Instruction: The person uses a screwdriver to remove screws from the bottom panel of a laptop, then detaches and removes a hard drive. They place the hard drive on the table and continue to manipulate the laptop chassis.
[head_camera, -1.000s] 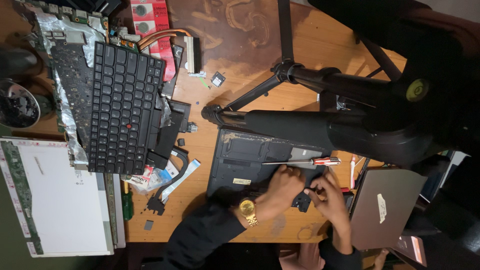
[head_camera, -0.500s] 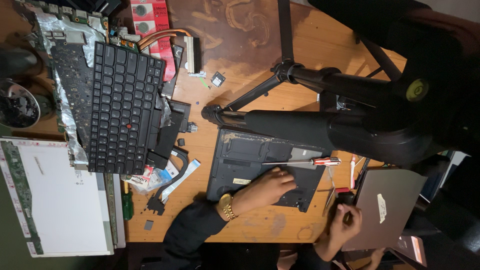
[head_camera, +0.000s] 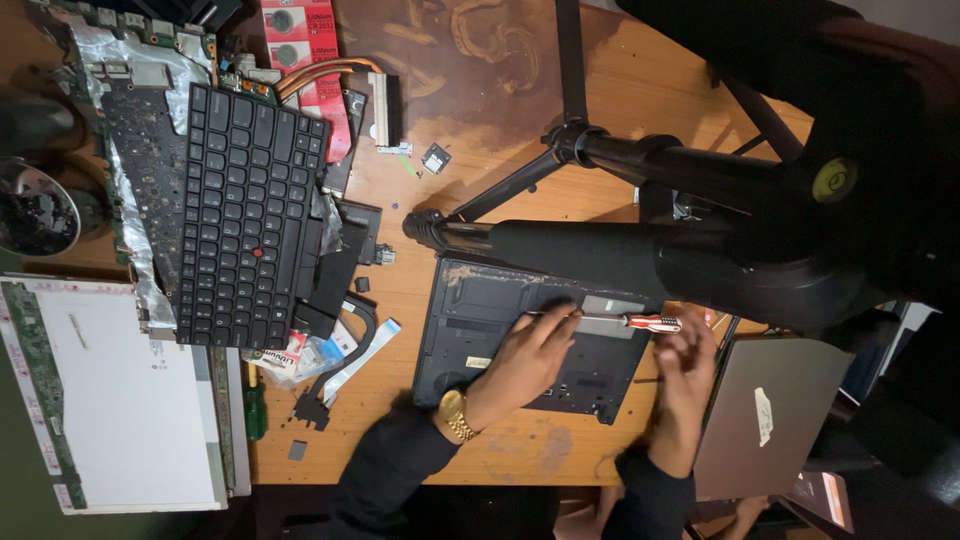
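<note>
- Head view: the left hand (head_camera: 525, 360) lies flat on the dark laptop base (head_camera: 520, 340) on the desk (head_camera: 520, 90), fingers spread, gripping nothing.
- The right hand (head_camera: 685, 365), at the base's right edge, closes its fingers near the red-handled screwdriver (head_camera: 610, 320) lying across the base; the grip itself is blurred.
- A detached keyboard (head_camera: 250, 215) lies well left of the base.

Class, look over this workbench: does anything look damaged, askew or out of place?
Yes. The keyboard is out of its laptop, lying askew on a foil-backed board. A bare screen panel lies beside it. Loose ribbon cables and small parts are scattered about. The tabletop finish looks worn and stained.
</note>
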